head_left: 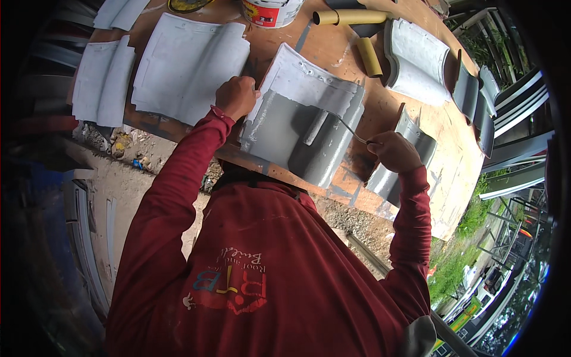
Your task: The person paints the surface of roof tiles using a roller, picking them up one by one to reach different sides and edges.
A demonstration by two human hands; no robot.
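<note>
Two hands at work on one curved roof tile, half coated in grey paint.

We press our left hand [236,96], clenched into a fist, against the left edge of the wavy cement roof tile [306,113], which lies on the brown wooden table [452,160] straight ahead of us. Our right hand [394,151] grips the thin metal handle of a small grey paint roller [316,127] resting on the tile's middle. Pale unpainted tiles [187,65] lie to the left; cardboard tubes [351,16] and a white paint bucket [270,12] sit beyond.
</note>
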